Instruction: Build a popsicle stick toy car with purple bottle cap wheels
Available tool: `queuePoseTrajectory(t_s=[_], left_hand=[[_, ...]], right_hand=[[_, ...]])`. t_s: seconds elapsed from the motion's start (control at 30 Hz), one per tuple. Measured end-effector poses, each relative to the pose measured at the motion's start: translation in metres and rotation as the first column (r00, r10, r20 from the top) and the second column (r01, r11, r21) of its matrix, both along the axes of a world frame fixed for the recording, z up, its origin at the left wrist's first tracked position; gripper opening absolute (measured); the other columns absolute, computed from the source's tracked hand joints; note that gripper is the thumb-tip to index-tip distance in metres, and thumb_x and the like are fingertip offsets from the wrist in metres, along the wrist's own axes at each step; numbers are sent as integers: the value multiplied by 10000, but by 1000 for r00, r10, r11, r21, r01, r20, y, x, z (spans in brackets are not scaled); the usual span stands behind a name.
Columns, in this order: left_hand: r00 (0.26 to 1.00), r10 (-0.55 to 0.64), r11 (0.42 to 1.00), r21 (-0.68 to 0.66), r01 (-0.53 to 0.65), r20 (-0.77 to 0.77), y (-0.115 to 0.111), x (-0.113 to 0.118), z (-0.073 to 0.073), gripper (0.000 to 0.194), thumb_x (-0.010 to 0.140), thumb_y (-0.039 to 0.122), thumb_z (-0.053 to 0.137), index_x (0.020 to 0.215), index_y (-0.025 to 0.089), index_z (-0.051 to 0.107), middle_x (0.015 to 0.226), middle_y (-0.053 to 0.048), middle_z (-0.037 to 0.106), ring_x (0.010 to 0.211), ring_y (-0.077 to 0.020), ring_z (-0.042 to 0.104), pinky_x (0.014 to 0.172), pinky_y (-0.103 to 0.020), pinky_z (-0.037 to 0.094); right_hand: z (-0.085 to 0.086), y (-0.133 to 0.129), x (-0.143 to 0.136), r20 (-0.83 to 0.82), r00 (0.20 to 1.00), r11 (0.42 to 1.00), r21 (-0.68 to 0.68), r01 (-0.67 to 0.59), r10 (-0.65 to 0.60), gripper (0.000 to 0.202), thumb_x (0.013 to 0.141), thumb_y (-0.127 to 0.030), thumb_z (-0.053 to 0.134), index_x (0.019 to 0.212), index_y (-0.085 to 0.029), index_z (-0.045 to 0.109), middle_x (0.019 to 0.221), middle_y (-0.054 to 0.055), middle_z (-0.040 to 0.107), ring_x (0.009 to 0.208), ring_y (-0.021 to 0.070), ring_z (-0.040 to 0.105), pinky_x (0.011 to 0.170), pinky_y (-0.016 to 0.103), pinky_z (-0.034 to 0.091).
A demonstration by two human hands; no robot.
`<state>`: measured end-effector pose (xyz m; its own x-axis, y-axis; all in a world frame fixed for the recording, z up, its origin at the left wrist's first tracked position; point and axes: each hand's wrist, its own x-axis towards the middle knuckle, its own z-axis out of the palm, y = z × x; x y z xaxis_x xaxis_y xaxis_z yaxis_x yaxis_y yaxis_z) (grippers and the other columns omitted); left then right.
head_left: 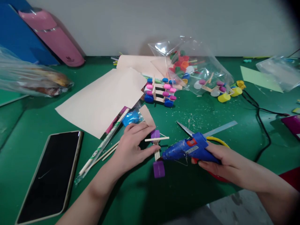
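My right hand (222, 159) is closed around a blue glue gun (180, 149), its nozzle pointing left. The nozzle tip meets a small wooden stick frame (157, 154) just above a purple bottle cap (159, 169). A second purple cap (155, 135) sits at the frame's far end, with a thin stick (157, 139) lying crosswise near it. My left hand (132, 145) grips the frame from the left, fingertips at the far cap and thumb on the sticks. Fine glue strands hang near the nozzle.
Scissors (185, 128) lie behind the glue gun. Finished cap-and-stick pieces (159, 91) stand farther back beside a clear bag (206, 62) of caps. Pale paper (100, 100), wrapped chopsticks (103, 143) and a phone (50, 175) lie left; a black cable (260, 125) runs right.
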<state>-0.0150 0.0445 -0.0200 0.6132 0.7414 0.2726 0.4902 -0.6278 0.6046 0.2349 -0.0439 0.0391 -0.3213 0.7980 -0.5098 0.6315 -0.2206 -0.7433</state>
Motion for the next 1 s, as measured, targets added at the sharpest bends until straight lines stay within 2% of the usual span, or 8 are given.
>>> queuePoseTrajectory(t_s=[0.13,0.3,0.57,0.87,1.0], left_hand=[[1000,-22,1000,-12,22,8,0,3,-3,326,730,331,634,1016,177,604,1021,-105,663,954,-241,591,865,-432,391],[999,-9,999,-33,11,46,-2,3,-7,339,722,324,645,1028,183,601,1036,-107,650,960,-237,589,848,-402,421],[999,9,999,-45,-7,49,-2,2,-9,346,717,316,650,1031,174,607,1025,-107,654,965,-237,583,836,-400,448],[999,3,999,-45,-1,47,-1,3,-7,332,721,311,645,1015,161,616,1030,-120,655,971,-245,586,835,-404,461],[999,-6,998,-65,9,48,-1,3,-6,328,728,293,641,1024,155,609,1071,-130,641,1004,-251,577,850,-421,456]], right_hand=[[0,0,-1,8,1000,1000,5,1,-2,191,857,-360,461,951,-221,553,804,12,595,666,132,542,561,217,445],[0,-1,0,39,999,999,-26,24,-23,214,851,-388,458,955,-222,545,828,25,593,654,140,542,543,231,453],[-2,1,-1,4,1000,998,-52,24,-24,216,853,-377,461,988,-233,549,795,10,588,615,120,537,496,199,434],[-4,1,-3,15,1000,1000,5,-10,10,198,852,-367,469,951,-221,559,821,12,598,670,128,545,553,213,442],[-2,1,-2,12,1000,1000,-22,-14,14,206,859,-379,459,955,-217,541,857,18,587,683,126,534,585,223,445]])
